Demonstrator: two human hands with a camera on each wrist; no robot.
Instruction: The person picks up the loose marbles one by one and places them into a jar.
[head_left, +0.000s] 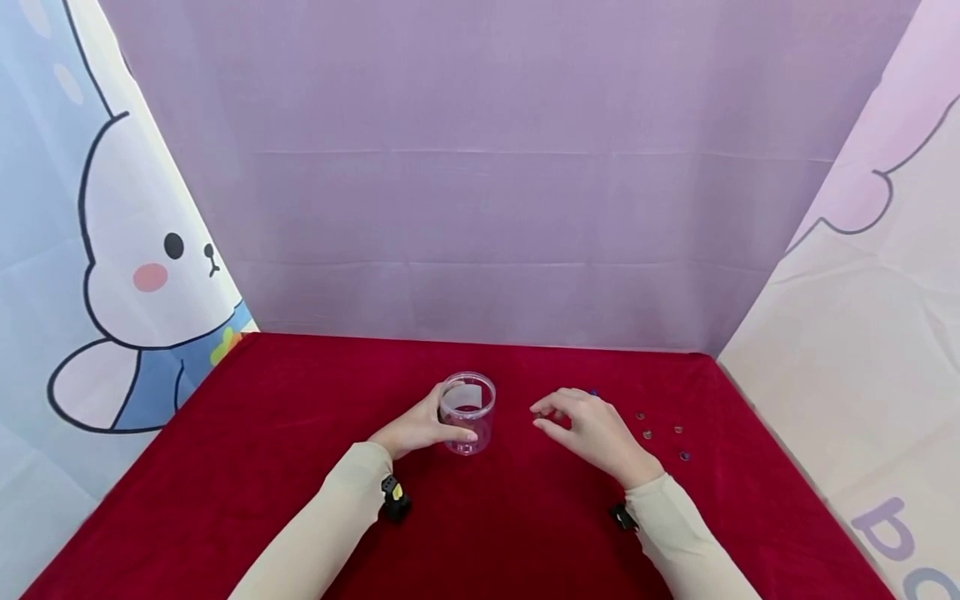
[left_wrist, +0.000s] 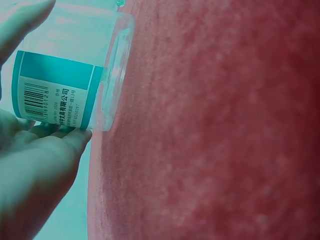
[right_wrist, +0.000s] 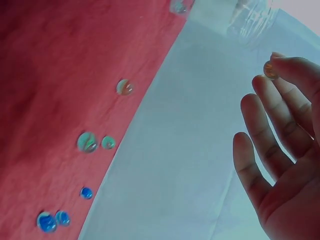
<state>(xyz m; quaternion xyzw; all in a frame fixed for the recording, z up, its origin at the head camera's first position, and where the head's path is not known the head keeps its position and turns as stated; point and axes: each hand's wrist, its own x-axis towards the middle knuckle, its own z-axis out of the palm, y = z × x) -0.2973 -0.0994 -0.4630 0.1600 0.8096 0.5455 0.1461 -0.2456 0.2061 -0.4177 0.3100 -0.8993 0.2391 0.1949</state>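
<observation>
left hand point(head_left: 429, 423) grips a clear, cylindrical plastic jar point(head_left: 468, 433), thumb across the near side and fingers round the far side; the jar's mouth faces up, uncovered. jar position: mid-table, over the deep red plush cloth point(head_left: 247, 467); whether its base rests on the cloth is hard to tell. a white and teal paper label point(left_wrist: 57, 90) with a barcode is on the jar wall, beside the fingers. right hand point(head_left: 588, 425) is to the right of the jar, apart from it, pinching a small amber glass marble point(right_wrist: 270, 70) between thumb and forefinger; its remaining fingers are spaced apart. loose marbles on the cloth, right side: one clear with orange swirl point(right_wrist: 124, 87), a larger green-swirled one point(right_wrist: 87, 142) just beside a smaller green one point(right_wrist: 108, 142), and three blue ones, of which two point(right_wrist: 47, 221) point(right_wrist: 63, 218) sit close together. both arms wear cream sleeves point(head_left: 318, 521), with a small black device point(head_left: 393, 500) at the left wrist. far side: plain purple fabric backdrop point(head_left: 480, 183); left side: printed panel with white cartoon rabbit point(head_left: 150, 225).
</observation>
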